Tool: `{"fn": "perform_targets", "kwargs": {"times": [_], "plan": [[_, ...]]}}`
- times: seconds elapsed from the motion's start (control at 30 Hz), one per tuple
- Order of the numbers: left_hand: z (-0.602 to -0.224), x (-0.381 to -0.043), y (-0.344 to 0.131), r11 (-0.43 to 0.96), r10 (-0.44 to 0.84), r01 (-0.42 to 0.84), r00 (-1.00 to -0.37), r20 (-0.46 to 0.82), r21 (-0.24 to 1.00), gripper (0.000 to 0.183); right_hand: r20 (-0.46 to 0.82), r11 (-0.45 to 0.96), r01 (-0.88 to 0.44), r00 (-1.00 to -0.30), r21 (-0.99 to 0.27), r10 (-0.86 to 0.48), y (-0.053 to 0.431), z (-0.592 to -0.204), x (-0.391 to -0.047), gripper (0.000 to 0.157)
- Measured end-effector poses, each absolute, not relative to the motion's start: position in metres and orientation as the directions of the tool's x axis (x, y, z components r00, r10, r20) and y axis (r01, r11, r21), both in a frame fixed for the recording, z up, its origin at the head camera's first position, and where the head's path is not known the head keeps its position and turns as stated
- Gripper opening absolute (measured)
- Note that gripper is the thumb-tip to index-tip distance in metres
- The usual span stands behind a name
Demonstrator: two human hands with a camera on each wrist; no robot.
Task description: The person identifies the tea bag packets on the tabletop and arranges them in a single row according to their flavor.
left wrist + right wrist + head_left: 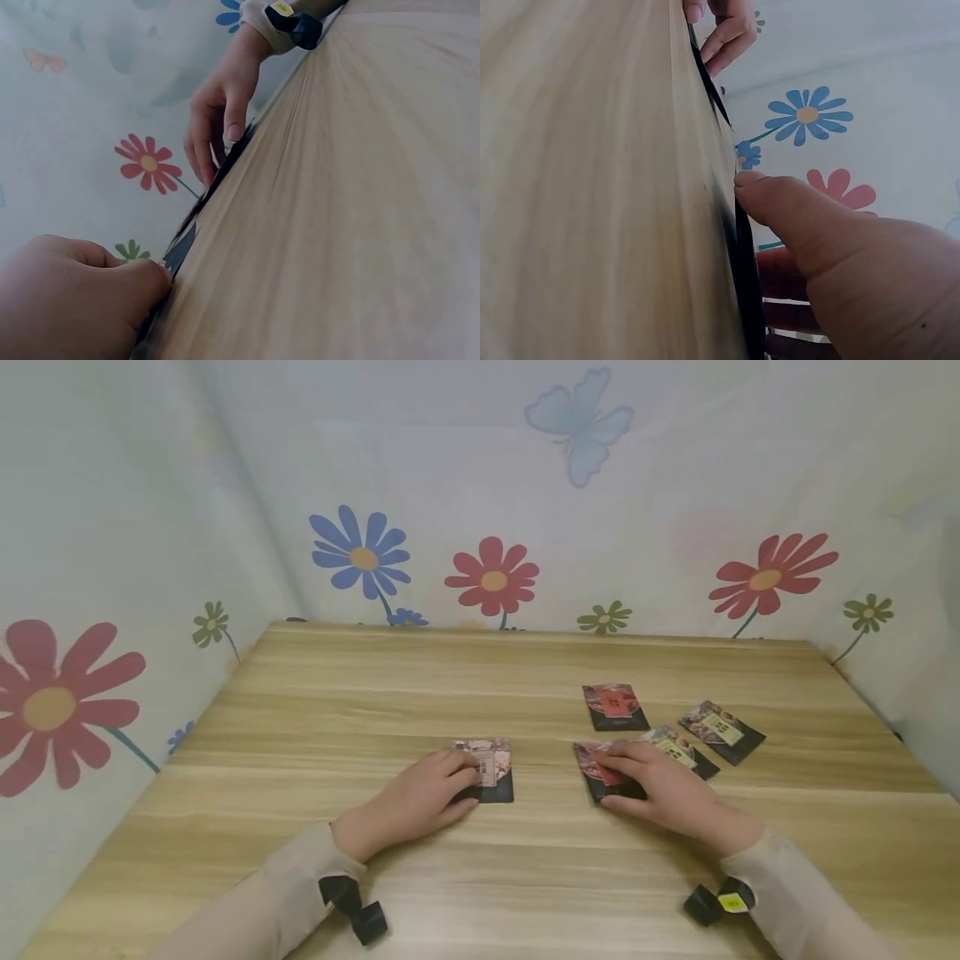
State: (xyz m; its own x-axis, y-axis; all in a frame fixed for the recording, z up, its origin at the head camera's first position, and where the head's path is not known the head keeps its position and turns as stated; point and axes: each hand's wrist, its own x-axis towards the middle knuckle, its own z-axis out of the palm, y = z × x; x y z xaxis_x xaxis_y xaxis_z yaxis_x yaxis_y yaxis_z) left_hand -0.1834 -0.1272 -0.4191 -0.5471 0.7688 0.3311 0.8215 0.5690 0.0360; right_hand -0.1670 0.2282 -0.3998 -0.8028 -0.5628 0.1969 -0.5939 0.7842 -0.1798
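Observation:
In the head view my left hand point(429, 789) grips a small flat packet point(497, 783) with a pale blossom print, pinkish label and black lower band; the fingers lie over its left half. My right hand point(660, 781) holds a packet with a red label point(588, 760), its fingers across the face and thumb at the near edge. In the left wrist view, the left thumb point(150, 281) sits right by a dark packet corner point(181, 246). The right thumb point(769, 199) rests at the black edge point(746, 289) in the right wrist view.
Another red-label packet point(617, 710) lies behind the right hand. Two packets with yellowish labels lie to its right, one point(723, 732) farther out and one point(684, 752) partly behind the hand. Flower-printed fabric walls point(480, 485) border the wooden table point(390, 693).

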Motion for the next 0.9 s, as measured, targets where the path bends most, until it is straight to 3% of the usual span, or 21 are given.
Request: {"fn": "perform_targets", "kwargs": {"times": [0.33, 0.9], "plan": [[-0.418, -0.182, -0.126, 0.566, 0.772, 0.824, -0.541, 0.335, 0.027, 0.023, 0.215, 0.797, -0.577, -0.813, -0.179, -0.540, 0.223, -0.401, -0.161, 0.053], [-0.417, -0.179, -0.127, 0.589, 0.772, 0.808, -0.559, 0.302, -0.009, 0.023, 0.277, 0.773, -0.622, -0.770, -0.125, -0.575, 0.199, -0.401, -0.163, 0.050]]}}
